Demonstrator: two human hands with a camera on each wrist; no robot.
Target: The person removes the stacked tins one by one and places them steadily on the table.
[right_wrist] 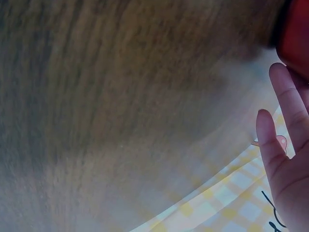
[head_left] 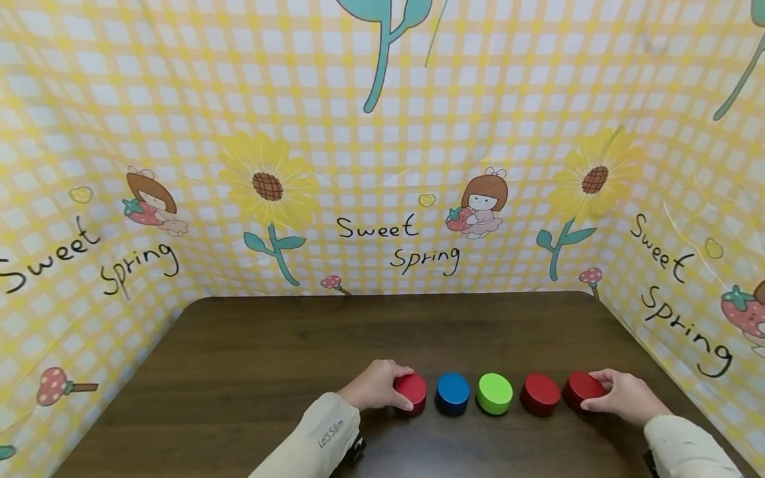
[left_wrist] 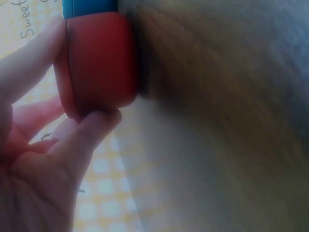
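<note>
A row of short round blocks runs across the front of the table. At its left end my left hand point(head_left: 376, 386) holds a red round block point(head_left: 414, 390) between thumb and fingers. Beside it stand a blue round block point(head_left: 452, 393), a bright green one point(head_left: 494, 393) and a second red one point(head_left: 540, 393). My right hand point(head_left: 624, 397) pinches the darker red block point(head_left: 578, 390) at the right end. The left wrist view shows thumb and fingers on the red block's side point(left_wrist: 104, 60), the blue block point(left_wrist: 89, 7) right behind it. In the right wrist view, the right-end red block point(right_wrist: 297, 38) is partly cut off.
The dark wooden table point(head_left: 269, 345) extends behind and to the left of the row. A yellow checked cloth point(head_left: 364, 159) with printed flowers and lettering hangs around the back and both sides. Pale sleeves point(head_left: 319, 431) cover both forearms.
</note>
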